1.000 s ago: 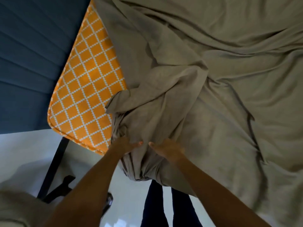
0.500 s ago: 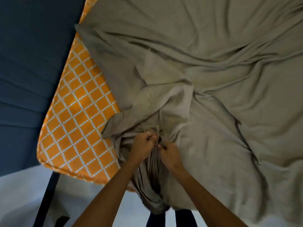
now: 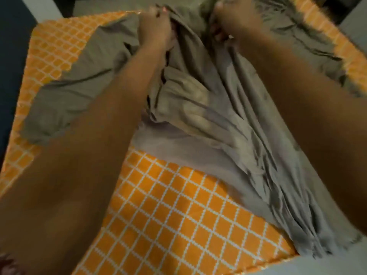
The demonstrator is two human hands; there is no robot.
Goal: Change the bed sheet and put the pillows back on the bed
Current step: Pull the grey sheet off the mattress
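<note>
A crumpled grey-olive bed sheet [image 3: 198, 108] lies bunched across an orange mattress [image 3: 174, 225] with a white lattice pattern. My left hand [image 3: 155, 26] grips a fold of the sheet near the top centre. Just to its right, my right hand [image 3: 232, 22] grips another bunch of the same sheet. Both arms stretch far forward over the mattress, and the sheet hangs in folds between them. The frame is blurred by motion. No pillows are in view.
A dark blue surface [image 3: 10, 66] runs along the left side of the mattress. Pale floor [image 3: 337, 266] shows at the bottom right beyond the mattress edge. The mattress's orange border [image 3: 349, 56] appears at the upper right.
Both hands have gone from the near mattress corner to far forward, holding the sheet. The sheet has come off the near part of the mattress, baring much more of the orange cover.
</note>
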